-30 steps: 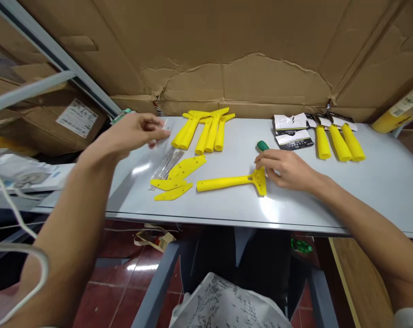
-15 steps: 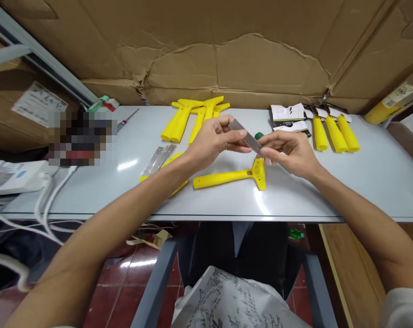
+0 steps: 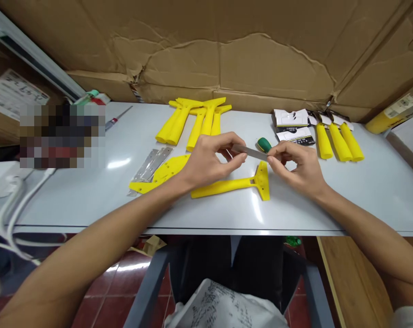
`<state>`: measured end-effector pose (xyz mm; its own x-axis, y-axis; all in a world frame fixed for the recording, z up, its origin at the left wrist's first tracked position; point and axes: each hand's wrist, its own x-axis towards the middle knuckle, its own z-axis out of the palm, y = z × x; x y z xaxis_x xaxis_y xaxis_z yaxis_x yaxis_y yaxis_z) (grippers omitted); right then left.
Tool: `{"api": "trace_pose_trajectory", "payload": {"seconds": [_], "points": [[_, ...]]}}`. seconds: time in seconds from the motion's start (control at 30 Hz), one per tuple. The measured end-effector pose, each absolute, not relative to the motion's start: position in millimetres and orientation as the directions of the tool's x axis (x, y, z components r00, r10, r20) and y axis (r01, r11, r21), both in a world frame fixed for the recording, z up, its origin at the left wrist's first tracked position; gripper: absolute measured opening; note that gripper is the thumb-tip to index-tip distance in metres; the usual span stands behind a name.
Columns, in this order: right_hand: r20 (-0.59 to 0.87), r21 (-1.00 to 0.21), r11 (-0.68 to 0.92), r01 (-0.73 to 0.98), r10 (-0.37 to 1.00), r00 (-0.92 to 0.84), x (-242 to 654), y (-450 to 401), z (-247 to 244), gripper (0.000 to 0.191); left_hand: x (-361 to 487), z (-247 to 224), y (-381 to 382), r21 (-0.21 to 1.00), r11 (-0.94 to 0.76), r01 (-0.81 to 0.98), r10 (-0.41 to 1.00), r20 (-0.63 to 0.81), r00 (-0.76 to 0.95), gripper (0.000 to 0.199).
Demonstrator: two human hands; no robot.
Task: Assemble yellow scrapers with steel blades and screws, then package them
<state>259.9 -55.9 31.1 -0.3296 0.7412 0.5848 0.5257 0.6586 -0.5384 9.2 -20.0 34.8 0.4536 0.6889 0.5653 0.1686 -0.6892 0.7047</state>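
Our left hand and right hand pinch opposite ends of a thin, flat grey metal strip, raised over the glossy pale table near a yellow plastic T-shaped handle.

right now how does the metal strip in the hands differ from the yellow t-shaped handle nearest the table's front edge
The metal strip is grey; the yellow handle is yellow.
The metal strip is held between the left hand and right hand; the yellow handle lies on the table.
The metal strip is shorter than the yellow handle.
Both are elongated.
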Motion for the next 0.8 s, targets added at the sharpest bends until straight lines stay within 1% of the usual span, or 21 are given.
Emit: {"api": "trace_pose_trajectory", "payload": {"seconds": [0.07, 0.13, 0.2, 0.27, 0.3, 0.37, 0.43, 0.47, 0.5, 0.57, 0.63, 0.7, 0.8], "points": [[0.711, -0.301, 0.735, 0.608, 0.597, -0.371, 261, -55, 30, 0.008, 8, 30, -17, 0.473, -0.845, 0.25, 0.533, 0.704, 0.469, 0.003], [0.773, -0.064, 0.746, 0.663, 0.457, -0.44, 263, -54, 31, 0.014, 7, 26, -14, 0.261, -0.912, 0.315, 0.392, 0.78, 0.487, 0.008], [0.796, 0.092, 0.734, 0.673, 0.351, -0.493, 266, -54, 32, 0.022, 6, 25, -13, 0.142, -0.926, 0.349, 0.307, 0.821, 0.482, 0.01], [0.815, 0.181, 0.728, 0.661, 0.265, -0.515, 268, -54, 32, 0.028, 7, 26, -15, 0.108, -0.943, 0.315, 0.252, 0.85, 0.464, 0.011], [0.828, 0.215, 0.724, 0.655, 0.221, -0.516, 270, -54, 31, 0.031, 7, 27, -17, 0.121, -0.954, 0.276, 0.24, 0.857, 0.455, 0.011], [0.849, 0.268, 0.713, 0.648, 0.144, -0.509, 275, -54, 29, 0.032, 8, 30, -21, 0.19, -0.964, 0.186, 0.255, 0.857, 0.447, 0.008], [0.857, 0.266, 0.703, 0.659, 0.142, -0.496, 281, -55, 25, 0.029, 9, 33, -25, 0.285, -0.949, 0.133, 0.314, 0.834, 0.454, 0.014], [0.856, 0.234, 0.696, 0.678, 0.182, -0.483, 283, -56, 24, 0.025, 10, 34, -27, 0.327, -0.937, 0.126, 0.347, 0.82, 0.456, 0.018], [0.851, 0.18, 0.683, 0.708, 0.253, -0.461, 284, -57, 23, 0.019, 10, 35, -29, 0.354, -0.927, 0.121, 0.369, 0.811, 0.455, 0.02], [0.828, 0.043, 0.635, 0.772, 0.41, -0.383, 284, -59, 25, 0.009, 12, 35, -31, 0.369, -0.922, 0.115, 0.38, 0.812, 0.443, 0.02], [0.814, -0.079, 0.603, 0.794, 0.499, -0.298, 279, -60, 28, 0.014, 13, 35, -33, 0.35, -0.929, 0.122, 0.367, 0.829, 0.422, 0.018], [0.818, -0.144, 0.621, 0.77, 0.512, -0.261, 274, -60, 32, 0.019, 14, 34, -35, 0.332, -0.93, 0.158, 0.367, 0.836, 0.408, 0.016], [0.858, -0.135, 0.697, 0.704, 0.438, -0.269, 270, -58, 33, 0.02, 15, 34, -37, 0.33, -0.919, 0.215, 0.391, 0.833, 0.392, 0.012]]}}
